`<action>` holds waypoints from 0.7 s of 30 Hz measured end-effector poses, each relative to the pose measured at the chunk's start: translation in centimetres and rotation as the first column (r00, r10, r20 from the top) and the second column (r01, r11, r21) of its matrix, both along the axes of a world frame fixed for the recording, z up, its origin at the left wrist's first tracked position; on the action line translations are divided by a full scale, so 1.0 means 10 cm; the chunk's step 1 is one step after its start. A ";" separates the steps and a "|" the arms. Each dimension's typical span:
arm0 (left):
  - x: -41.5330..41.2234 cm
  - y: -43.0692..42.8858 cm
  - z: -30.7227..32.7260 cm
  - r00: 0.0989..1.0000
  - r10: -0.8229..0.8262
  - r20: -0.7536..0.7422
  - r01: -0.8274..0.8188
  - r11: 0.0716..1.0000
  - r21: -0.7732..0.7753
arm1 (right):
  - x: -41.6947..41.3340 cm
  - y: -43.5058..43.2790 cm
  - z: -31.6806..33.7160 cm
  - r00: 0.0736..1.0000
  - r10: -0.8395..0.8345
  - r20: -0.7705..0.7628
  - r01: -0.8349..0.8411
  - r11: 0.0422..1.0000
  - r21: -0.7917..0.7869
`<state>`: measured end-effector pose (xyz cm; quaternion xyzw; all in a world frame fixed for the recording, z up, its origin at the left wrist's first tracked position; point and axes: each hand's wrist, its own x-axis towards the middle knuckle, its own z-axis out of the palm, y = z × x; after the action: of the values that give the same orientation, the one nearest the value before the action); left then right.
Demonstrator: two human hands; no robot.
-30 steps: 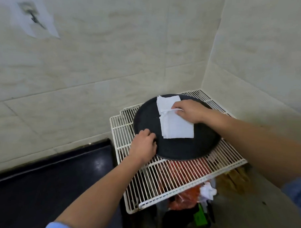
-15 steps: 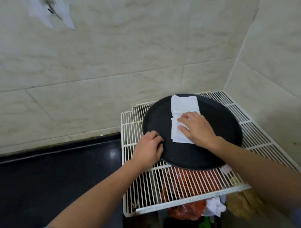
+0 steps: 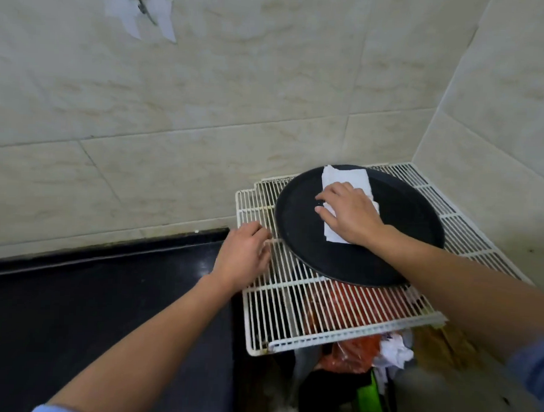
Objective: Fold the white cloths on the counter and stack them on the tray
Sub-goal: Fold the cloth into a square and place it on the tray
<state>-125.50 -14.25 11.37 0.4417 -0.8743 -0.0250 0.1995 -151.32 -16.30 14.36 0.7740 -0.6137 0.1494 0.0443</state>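
A round black tray (image 3: pixel 396 234) lies on a white wire rack (image 3: pixel 294 311) in the corner. Folded white cloths (image 3: pixel 345 179) sit stacked on the tray's far left part. My right hand (image 3: pixel 350 216) lies flat on top of the cloths, fingers spread and pointing left, covering their near half. My left hand (image 3: pixel 244 254) hovers over the rack's left edge, just left of the tray rim, fingers loosely curled and holding nothing.
A black counter (image 3: pixel 91 307) runs left of the rack. Tiled walls (image 3: pixel 206 111) close the corner behind and at the right. Under the rack sits a bin with red bags and crumpled paper (image 3: pixel 367 354).
My left hand has let go of the tray rim and drawn back to the left. My right hand has slid onto the cloths and flattened. The camera has swung left.
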 end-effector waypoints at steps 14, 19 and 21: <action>3.90 1.84 -0.03 0.805 0.522 0.283 -0.573 0.807 0.140 | 4.06 0.83 -0.14 0.850 0.526 0.006 -0.526 0.850 0.033; 5.06 2.63 -0.04 0.676 0.656 0.336 -0.725 0.673 0.146 | 5.48 1.23 -0.23 0.741 0.671 0.010 -0.670 0.739 0.076; 5.43 2.90 -0.06 0.621 0.706 0.340 -0.776 0.614 0.143 | 5.96 1.35 -0.24 0.696 0.718 -0.009 -0.715 0.694 0.082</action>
<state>-71.20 14.80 10.78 0.7880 -0.6154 -0.0051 0.0163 -91.75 -2.81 11.98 0.9557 -0.2678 0.1173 -0.0331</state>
